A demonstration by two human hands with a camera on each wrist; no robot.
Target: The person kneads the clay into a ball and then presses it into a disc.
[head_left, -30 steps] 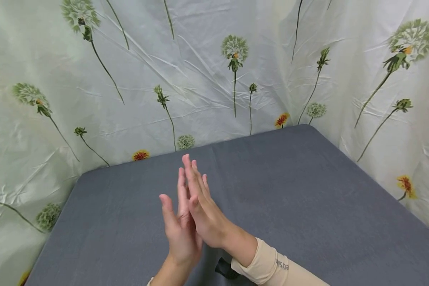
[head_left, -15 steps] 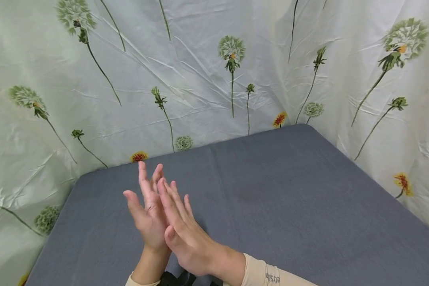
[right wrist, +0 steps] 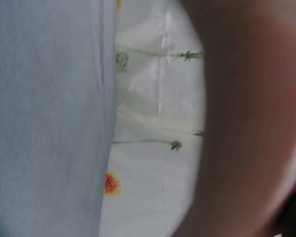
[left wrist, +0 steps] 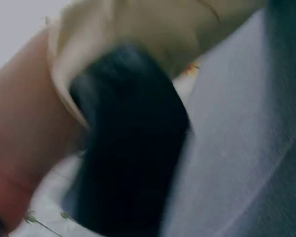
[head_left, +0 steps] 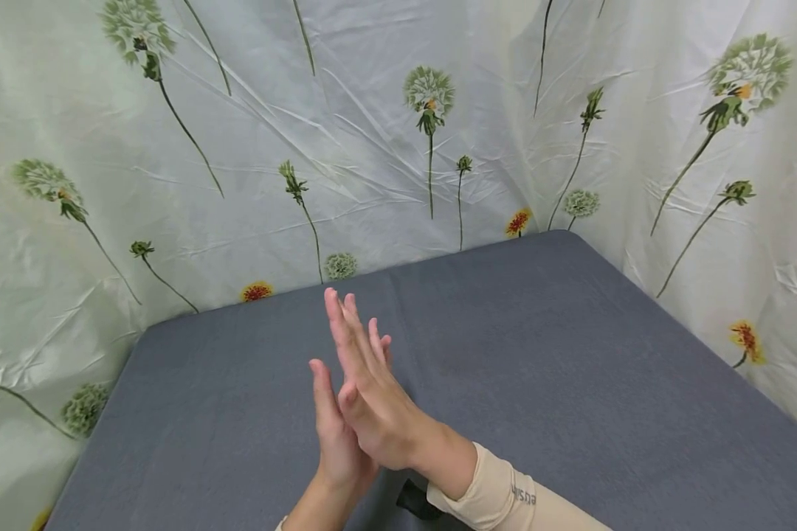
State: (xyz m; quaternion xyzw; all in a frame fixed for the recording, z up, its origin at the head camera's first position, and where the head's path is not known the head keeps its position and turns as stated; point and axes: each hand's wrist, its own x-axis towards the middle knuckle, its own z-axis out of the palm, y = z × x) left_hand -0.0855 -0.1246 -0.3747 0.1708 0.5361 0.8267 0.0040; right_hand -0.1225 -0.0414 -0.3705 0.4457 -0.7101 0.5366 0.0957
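In the head view both hands are raised over the grey-covered table, palms laid against each other. The right hand (head_left: pixel 378 405) is in front, its fingers straight and pointing up and away. Behind it is the left hand (head_left: pixel 342 439), thumb upright and most of its fingers hidden by the right. Neither hand holds any object. A black wrist device (head_left: pixel 417 501) shows under the right cuff, and a blurred dark one (left wrist: pixel 130 143) fills the middle of the left wrist view beside a beige sleeve (left wrist: pixel 138 24). In the right wrist view a blurred hand (right wrist: pixel 251 118) covers the right side.
The table (head_left: pixel 538 354) has a smooth grey cloth cover, with its far corners visible. White curtains (head_left: pixel 372 133) printed with dandelions and orange flowers hang along its back and sides. The right forearm's beige sleeve (head_left: pixel 498 490) crosses the front edge of the view.
The joined hands swung left, the right palm sliding down along the left with the left fingers showing. Now they are back near the middle, the right hand higher against the left.
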